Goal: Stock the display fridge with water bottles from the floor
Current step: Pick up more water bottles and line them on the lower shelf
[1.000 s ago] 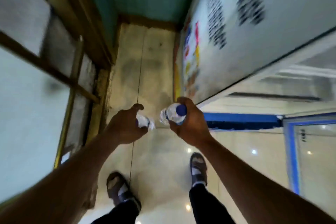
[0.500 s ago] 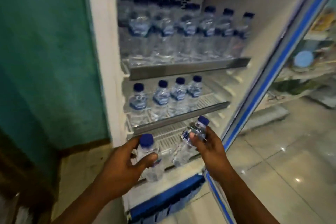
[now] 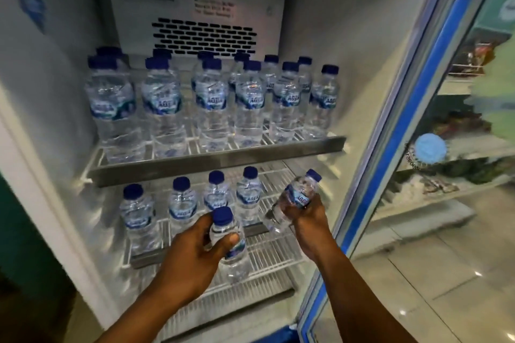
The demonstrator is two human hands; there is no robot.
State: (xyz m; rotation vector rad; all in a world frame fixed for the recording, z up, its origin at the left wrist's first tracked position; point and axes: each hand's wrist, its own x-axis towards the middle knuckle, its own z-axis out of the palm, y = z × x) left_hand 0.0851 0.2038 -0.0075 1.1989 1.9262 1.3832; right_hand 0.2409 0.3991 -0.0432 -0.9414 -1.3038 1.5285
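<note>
While both hands (image 3: pixel 189 256) (image 3: pixel 306 217) grip bottles (image 3: pixel 232 255) (image 3: pixel 299 193), four others (image 3: pixel 182 203) line the middle shelf (image 3: pixel 147 255).

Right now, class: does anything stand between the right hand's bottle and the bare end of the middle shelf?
Nothing visible: the tilted bottle hangs at that bare wire, right of the four standing bottles.

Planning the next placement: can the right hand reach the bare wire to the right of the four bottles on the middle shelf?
Likely yes: the right hand, gripping a tilted water bottle, hovers beside that spot on the middle shelf; nothing stands between.
</note>
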